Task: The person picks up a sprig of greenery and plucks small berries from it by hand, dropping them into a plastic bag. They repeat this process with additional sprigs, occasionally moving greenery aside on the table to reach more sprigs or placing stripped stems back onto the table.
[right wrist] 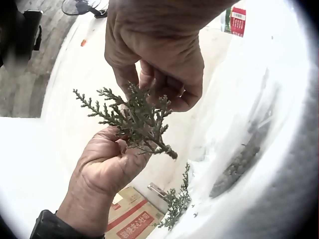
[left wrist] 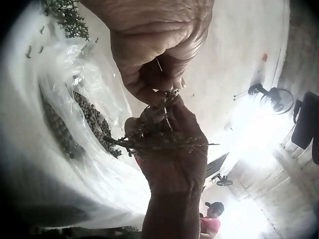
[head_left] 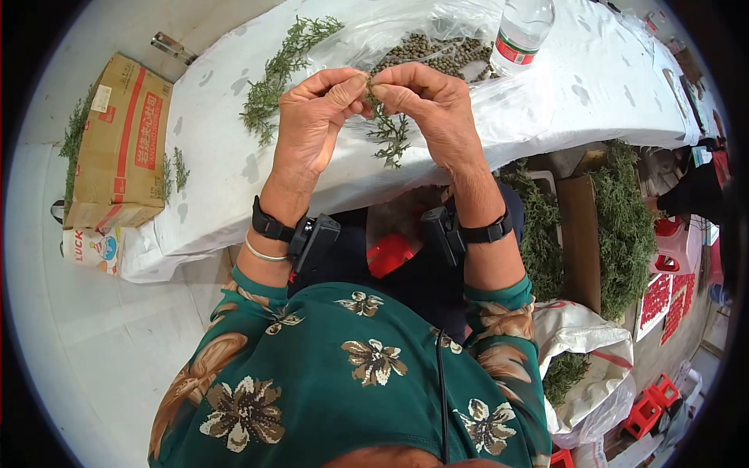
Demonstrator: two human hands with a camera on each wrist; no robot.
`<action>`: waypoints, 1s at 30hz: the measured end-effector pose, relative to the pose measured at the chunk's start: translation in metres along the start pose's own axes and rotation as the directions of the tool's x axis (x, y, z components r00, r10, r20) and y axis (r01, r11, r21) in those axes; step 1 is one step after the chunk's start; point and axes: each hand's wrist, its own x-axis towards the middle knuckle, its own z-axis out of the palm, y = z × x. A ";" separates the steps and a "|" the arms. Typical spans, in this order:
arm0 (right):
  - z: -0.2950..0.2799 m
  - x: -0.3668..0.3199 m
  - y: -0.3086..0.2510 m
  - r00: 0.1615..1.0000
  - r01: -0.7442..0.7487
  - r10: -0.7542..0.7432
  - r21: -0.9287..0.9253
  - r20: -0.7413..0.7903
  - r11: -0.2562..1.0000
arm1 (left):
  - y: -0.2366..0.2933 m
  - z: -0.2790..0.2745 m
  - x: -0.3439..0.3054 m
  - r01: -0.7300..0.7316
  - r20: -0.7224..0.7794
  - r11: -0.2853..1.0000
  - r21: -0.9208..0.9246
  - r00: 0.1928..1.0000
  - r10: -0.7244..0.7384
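A green, scaly-leaved evergreen sprig (head_left: pixel 388 139) is held up over the near part of the white-covered table, between my two hands. My left hand (head_left: pixel 312 117) pinches it between thumb and index finger. Right beside it, my right hand (head_left: pixel 437 109) has its thumb and forefinger closed on the sprig too, and the fingertips of both hands nearly meet. In the right wrist view the sprig (right wrist: pixel 137 117) spreads its branchlets to the left, its thicker brown stem end pointing down right. The pinched spot itself is mostly hidden by fingers.
Behind my hands lies a clear plastic bag (head_left: pixel 343 48) holding small brown round pieces (head_left: pixel 421 51), with a water bottle (head_left: pixel 521 35) beside it. Evergreen branches (head_left: pixel 269 97) lie left of the bag. A carton (head_left: pixel 121 140) stands at far left; more greenery (head_left: pixel 624 226) fills containers at right.
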 end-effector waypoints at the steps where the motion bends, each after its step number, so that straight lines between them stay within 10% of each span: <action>1: 0.000 0.000 0.000 1.000 -0.002 0.002 0.000 0.002 1.000 | 0.000 0.000 -0.001 0.000 -0.003 1.000 -0.001 1.000 0.000; 30: -0.003 -0.002 0.004 0.994 0.104 -0.110 -0.166 -0.026 0.981 | -0.010 0.004 0.001 0.093 0.014 0.991 -0.098 0.996 -0.092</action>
